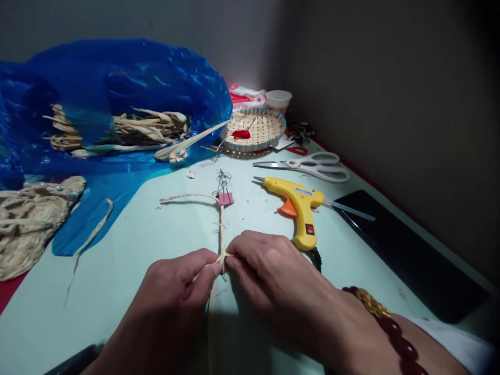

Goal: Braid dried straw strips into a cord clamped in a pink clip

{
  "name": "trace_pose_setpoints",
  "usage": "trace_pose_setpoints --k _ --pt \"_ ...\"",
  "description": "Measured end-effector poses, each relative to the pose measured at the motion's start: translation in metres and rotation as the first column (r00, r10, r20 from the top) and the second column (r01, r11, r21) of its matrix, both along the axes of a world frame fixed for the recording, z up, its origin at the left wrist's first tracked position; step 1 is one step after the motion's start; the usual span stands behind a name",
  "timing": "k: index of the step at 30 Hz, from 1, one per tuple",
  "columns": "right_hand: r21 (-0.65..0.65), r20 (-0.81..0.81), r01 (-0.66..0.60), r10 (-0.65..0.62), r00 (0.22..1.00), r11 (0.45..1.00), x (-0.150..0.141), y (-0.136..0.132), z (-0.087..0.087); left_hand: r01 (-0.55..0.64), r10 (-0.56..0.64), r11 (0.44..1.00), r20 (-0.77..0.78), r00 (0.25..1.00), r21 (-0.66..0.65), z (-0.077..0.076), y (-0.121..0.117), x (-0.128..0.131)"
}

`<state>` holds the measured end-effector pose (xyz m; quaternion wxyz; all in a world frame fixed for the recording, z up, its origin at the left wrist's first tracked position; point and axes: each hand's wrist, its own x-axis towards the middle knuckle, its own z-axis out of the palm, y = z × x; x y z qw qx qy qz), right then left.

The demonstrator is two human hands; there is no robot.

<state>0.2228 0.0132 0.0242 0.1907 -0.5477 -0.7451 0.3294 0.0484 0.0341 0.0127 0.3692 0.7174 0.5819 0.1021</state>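
A thin braid of pale dried plant fibre [222, 229] runs down the table towards me, its far end clamped in a pink binder clip [225, 198]. From the clip a twisted length of fibre [187, 197] bends off to the left. My left hand [182, 281] pinches a strand at the braid's near end between thumb and fingers. My right hand [265, 265] pinches another strand from the right side of the same end. The fingertips nearly meet there, and a loose strand hangs down between the hands.
Right of the braid lie a yellow glue gun [300, 205], white-handled scissors [308, 166] and a dark flat object [414, 255]. Behind stand a woven basket [269, 143] and a cup [278, 99]. Leftward are a blue plastic bag [136, 67] with fibre bundles and a woven piece [35, 224].
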Motion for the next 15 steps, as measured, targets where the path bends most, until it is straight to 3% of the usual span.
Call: trace_pose_setpoints --k 6,12,15 --pt "-0.149 -0.123 0.077 -0.095 0.988 0.986 0.003 0.002 0.0 -0.008 0.006 1.0 0.067 0.998 0.022 0.0 -0.001 -0.001" --pt "-0.106 -0.165 0.111 -0.128 0.978 0.988 0.002 0.005 0.0 0.045 -0.06 0.99 0.116 0.991 0.133 -0.001 -0.006 -0.003" --pt "-0.07 -0.155 0.13 -0.139 0.978 0.989 0.001 0.006 -0.002 -0.038 0.025 0.988 0.084 0.996 0.149 0.007 -0.012 0.003"
